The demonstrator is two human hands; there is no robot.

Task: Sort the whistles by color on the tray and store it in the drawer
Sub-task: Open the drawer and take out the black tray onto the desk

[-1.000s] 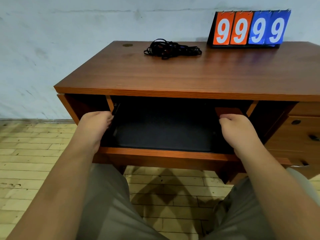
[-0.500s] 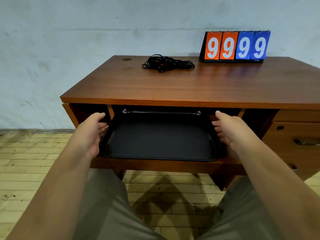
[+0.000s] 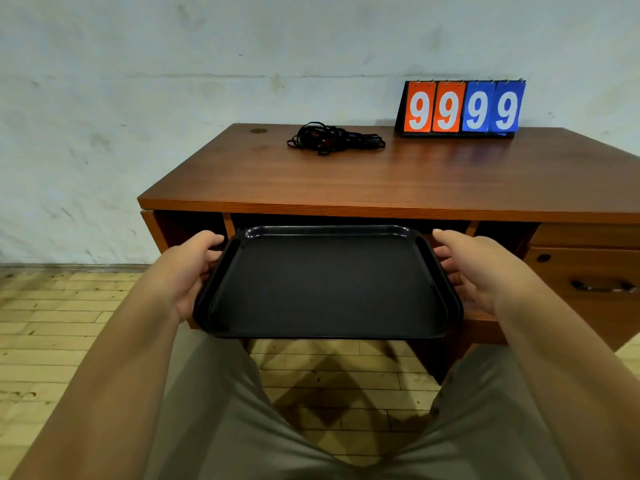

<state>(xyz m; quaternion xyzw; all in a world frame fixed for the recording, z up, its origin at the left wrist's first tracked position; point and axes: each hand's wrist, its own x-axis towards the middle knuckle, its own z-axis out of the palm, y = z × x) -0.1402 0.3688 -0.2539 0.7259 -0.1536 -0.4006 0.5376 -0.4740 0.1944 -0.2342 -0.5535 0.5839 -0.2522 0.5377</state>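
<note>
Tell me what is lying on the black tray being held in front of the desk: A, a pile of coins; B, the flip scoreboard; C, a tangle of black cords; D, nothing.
D: the tray shows only bare surface between the left hand and right hand, while the black tangle of cords and flip scoreboard sit on the desk.

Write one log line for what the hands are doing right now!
left hand: grips tray left rim | right hand: grips right rim | tray: empty | cord bundle: on desk
</note>
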